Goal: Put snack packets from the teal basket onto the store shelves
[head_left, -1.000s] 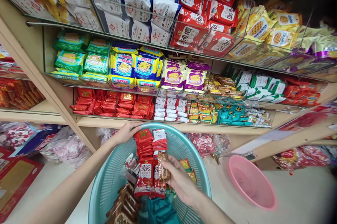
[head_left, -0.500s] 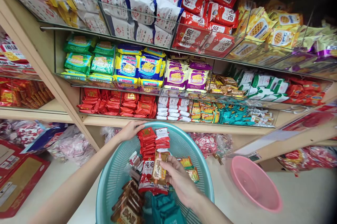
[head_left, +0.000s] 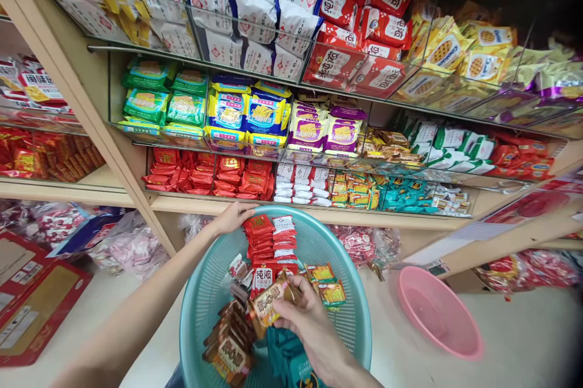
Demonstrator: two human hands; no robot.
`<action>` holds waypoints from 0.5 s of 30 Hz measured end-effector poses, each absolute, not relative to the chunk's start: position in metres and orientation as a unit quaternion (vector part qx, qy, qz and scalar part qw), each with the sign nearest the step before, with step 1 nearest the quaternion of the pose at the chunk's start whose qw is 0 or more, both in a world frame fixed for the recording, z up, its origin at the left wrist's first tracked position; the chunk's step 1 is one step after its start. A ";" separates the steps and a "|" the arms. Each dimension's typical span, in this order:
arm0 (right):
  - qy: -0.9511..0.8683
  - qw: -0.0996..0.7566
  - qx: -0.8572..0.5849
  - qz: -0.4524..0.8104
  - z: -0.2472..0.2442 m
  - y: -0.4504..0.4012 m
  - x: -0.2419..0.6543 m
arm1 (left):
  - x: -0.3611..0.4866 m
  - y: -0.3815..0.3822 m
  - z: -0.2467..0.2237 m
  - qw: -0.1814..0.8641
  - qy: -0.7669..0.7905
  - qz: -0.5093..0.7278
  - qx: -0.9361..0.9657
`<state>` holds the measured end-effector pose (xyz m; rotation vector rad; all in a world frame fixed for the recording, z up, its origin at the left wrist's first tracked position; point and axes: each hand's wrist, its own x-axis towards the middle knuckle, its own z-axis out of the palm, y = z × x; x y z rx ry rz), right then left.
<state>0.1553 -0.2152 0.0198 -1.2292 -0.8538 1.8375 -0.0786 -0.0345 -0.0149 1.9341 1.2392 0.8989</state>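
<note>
A turquoise plastic basket (head_left: 186, 321) sits below the shelves, and my left hand (head_left: 234, 217) grips its far left rim. Over the basket's middle, my right hand (head_left: 310, 315) pinches brown and gold snack packets (head_left: 268, 303) between thumb and fingers; how many is unclear. In the basket are stacked red packets (head_left: 259, 237), white-and-red packets (head_left: 285, 236), a red-and-white biscuit packet (head_left: 263, 279), yellow-orange packets (head_left: 328, 286), brown packets (head_left: 231, 345) at the lower left and teal packets (head_left: 286, 354) under my right hand.
Clear-fronted shelves (head_left: 218, 148) hold rows of packets, among them green (head_left: 146, 102), blue-yellow (head_left: 264, 112) and purple (head_left: 344, 133) ones. A pink basin (head_left: 439, 315) is on the floor at right. Red cartons (head_left: 40, 309) lie at left. Bagged goods (head_left: 132, 248) sit under the shelves.
My right hand has moved slightly down, and the packets in it have tilted from upright to slanting left. My left hand stays on the rim. The view has shifted slightly.
</note>
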 end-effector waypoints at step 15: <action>-0.283 0.424 -0.493 0.705 -0.013 -0.275 0.139 | -0.079 -0.031 -0.018 0.320 0.464 0.328 0.758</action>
